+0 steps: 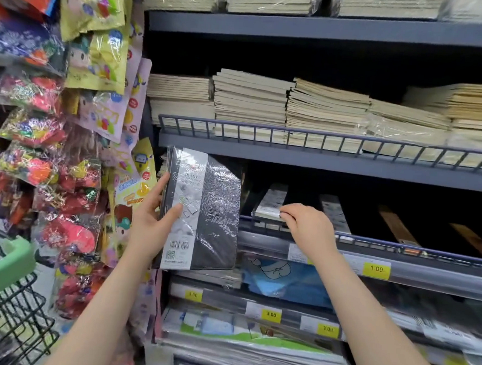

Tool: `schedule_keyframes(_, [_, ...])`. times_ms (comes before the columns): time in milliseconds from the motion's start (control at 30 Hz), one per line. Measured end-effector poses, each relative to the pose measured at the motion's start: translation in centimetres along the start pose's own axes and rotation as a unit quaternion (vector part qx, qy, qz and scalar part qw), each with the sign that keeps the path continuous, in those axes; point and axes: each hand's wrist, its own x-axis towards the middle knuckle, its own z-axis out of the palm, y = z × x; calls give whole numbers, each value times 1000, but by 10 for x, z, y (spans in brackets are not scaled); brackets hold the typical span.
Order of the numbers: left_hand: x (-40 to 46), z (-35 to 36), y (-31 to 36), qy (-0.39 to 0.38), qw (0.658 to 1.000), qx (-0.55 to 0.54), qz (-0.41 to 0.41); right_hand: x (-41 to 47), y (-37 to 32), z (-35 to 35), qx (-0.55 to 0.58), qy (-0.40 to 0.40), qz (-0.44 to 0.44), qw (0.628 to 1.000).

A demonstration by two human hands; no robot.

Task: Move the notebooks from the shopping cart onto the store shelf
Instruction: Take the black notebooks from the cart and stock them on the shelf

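My left hand [153, 221] holds a black plastic-wrapped notebook [215, 212] upright in front of the shelf, thumb across its white label band. My right hand [308, 227] reaches over the wire rail of the dark shelf [400, 247] and its fingers rest on the near end of a flat notebook with a white band [271, 201]. More dark notebooks with bands [333, 211] lie side by side on that shelf. The wire shopping cart [6, 302] with a green rim stands at the lower left; its contents are not visible.
Stacks of beige notebooks [251, 103] fill the shelf above behind a wire rail [322, 139]. Lower shelves hold wrapped paper goods [254, 343] and yellow price tags [376, 268]. Bags of colourful toys [72, 170] hang on the left beside the shelving.
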Motion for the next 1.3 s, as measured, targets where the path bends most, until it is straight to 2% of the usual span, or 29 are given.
schedule_keyframes(133, [4, 3, -5, -2, 1000, -8, 3, 2, 7, 9, 0, -25, 29, 999])
schedule_keyframes(267, [4, 8, -8, -4, 1000, -19, -10, -6, 9, 14, 30, -1, 20, 999])
schedule_keyframes(367, [0, 14, -9, -17, 999, -26, -8, -9, 7, 13, 21, -36, 19, 999])
schedule_keyframes(400, [-3, 17, -9, -24, 999, -36, -12, -15, 6, 10, 32, -45, 19, 998])
schedule_keyframes(467, [-11, 26, -4, -34, 997, -60, -27, -36, -1, -3, 124, -35, 31, 991])
schedule_keyframes(533, [-19, 39, 0, -48, 994, -88, -43, -69, -13, -16, 260, -47, 69, 962])
schedule_keyframes(567, [-21, 47, 1, -54, 992, -104, -48, -86, -21, -22, 334, -77, 96, 934])
schedule_keyframes(633, [-26, 67, 1, -62, 989, -117, -59, -112, -32, -28, 503, -139, 179, 834])
schedule_keyframes(667, [-28, 78, 3, -66, 989, -116, -71, -119, -33, -27, 569, -144, 212, 781])
schedule_keyframes(700, [-30, 89, 6, -74, 987, -119, -80, -123, -32, -26, 605, -121, 230, 753])
schedule_keyframes(800, [-33, 118, 15, -118, 975, -144, -121, -125, -20, -29, 625, -32, 262, 735])
schedule_keyframes(900, [-31, 124, 22, -157, 962, -149, -164, -116, -8, -37, 639, 14, 289, 712])
schedule_keyframes(1033, [-34, 114, 19, -245, 962, -62, -98, -87, -2, -45, 630, 43, 311, 711])
schedule_keyframes(1133, [-15, 121, 15, -243, 967, -19, -72, -58, 0, -44, 603, 29, 313, 734])
schedule_keyframes(1200, [5, 130, 13, -220, 974, 19, -57, -39, 3, -40, 527, 32, 302, 794])
schedule_keyframes(1300, [24, 145, 9, -219, 973, 57, -45, -17, 11, -31, 311, 72, 274, 907])
